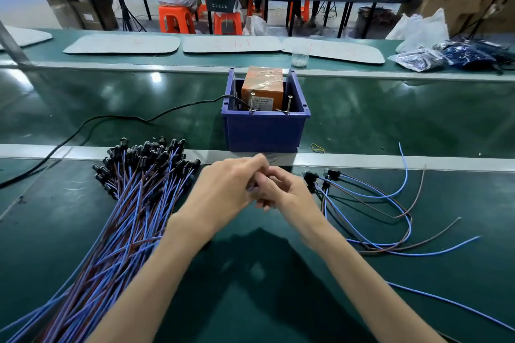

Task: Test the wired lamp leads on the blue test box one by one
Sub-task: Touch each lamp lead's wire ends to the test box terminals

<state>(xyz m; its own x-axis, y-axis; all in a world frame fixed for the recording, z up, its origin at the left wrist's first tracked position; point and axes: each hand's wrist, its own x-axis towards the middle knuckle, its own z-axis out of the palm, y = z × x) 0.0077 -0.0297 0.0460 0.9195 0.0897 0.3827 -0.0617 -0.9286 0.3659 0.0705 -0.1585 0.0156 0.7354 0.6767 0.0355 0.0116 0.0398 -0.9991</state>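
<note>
The blue test box (264,131) stands on the green belt ahead of me, with an orange unit (262,88) inside and two metal pins on its front rim. My left hand (223,189) and my right hand (281,192) meet just in front of the box, fingers curled together around something small and blurred; what they hold cannot be made out. A big bundle of blue and brown lamp leads (128,203) with black lamp heads lies to the left. A few separate leads (370,203) lie spread out to the right.
A black power cable (111,120) runs from the box off to the left. A metal rail (390,161) crosses the bench. Grey pads, a small clear cup (300,57) and bagged parts lie on the far belt. A person sits at a table behind.
</note>
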